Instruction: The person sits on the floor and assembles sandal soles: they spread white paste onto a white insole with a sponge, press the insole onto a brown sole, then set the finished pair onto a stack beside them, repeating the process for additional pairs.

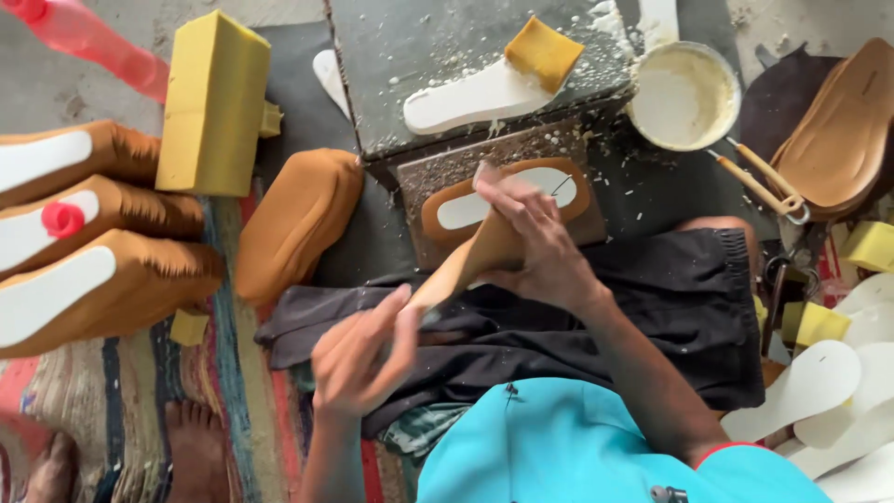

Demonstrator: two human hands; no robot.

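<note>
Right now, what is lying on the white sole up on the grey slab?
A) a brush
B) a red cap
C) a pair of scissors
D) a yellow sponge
D: a yellow sponge rests on one end of the white sole on the grey slab.

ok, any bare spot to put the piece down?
Bare: grey slab left of the white insole; dark mat below the glue bowl. Crowded: insole stacks far left, cutouts far right. Both hands hold a tan piece.
</note>
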